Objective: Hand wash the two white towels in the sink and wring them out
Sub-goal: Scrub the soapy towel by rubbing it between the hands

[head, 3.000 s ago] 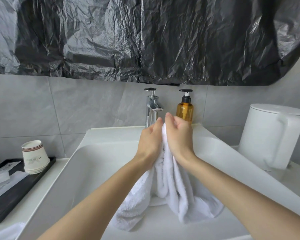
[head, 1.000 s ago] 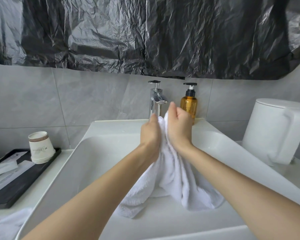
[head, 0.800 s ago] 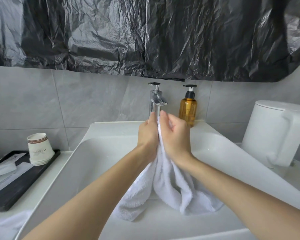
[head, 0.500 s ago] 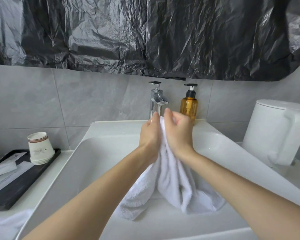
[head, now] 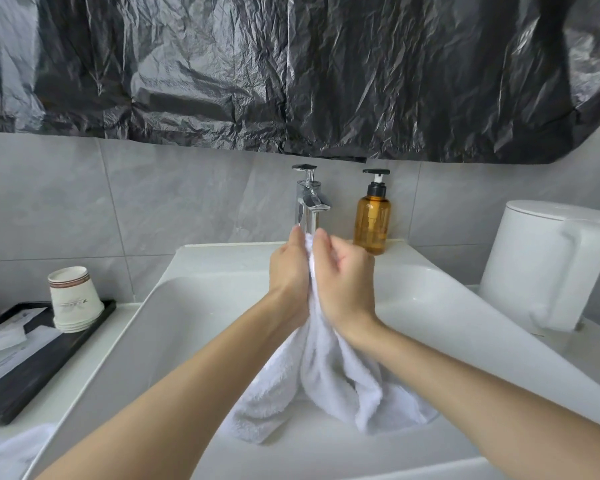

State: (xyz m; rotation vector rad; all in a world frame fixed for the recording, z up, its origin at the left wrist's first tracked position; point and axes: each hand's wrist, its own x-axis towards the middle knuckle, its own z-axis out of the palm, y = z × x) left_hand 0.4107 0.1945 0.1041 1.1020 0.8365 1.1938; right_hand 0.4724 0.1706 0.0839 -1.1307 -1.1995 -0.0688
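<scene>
You are gripping the towel (head: 326, 375) between your left hand (head: 289, 271) and right hand (head: 343, 285), above the sink (head: 201, 306) and just in front of the tap (head: 309, 199). Your fingers (head: 345, 250) are curling round its bunched top. The towel is hanging lengthwise, top end pointing up at the tap, lower ends trailing onto the sink floor. A second towel (head: 11, 452) is lying on the worktop (head: 70, 386), lower left.

My left hand (head: 289, 271) and right hand (head: 343, 285) meet palm to palm, both gripping the white towel (head: 326, 372), forearms converging.
</scene>
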